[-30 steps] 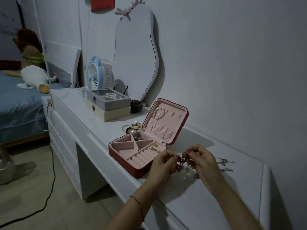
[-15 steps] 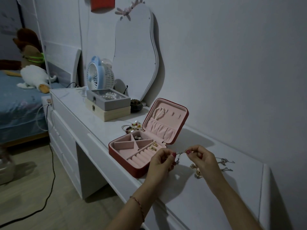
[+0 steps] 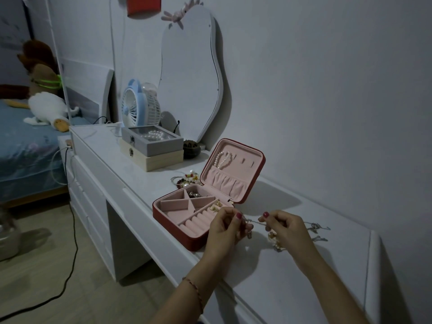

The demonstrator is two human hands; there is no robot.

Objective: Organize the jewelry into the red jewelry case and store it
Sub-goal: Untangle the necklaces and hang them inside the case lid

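Two hands, left hand (image 3: pixel 225 226) and right hand (image 3: pixel 284 228), pinch a thin silver chain (image 3: pixel 252 221) taut between fingertips just beside the open red jewelry case (image 3: pixel 187 232), probably straightening it for storing.

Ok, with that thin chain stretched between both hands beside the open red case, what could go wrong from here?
Three likely risks:
1. The thin silver chain is pinched taut between the left hand and right hand; pulling could strain it.
2. Its dangling charm could snag the loose gold jewelry below.
3. The open red jewelry case sits near the white dresser's front edge, so a nudge might tip it.
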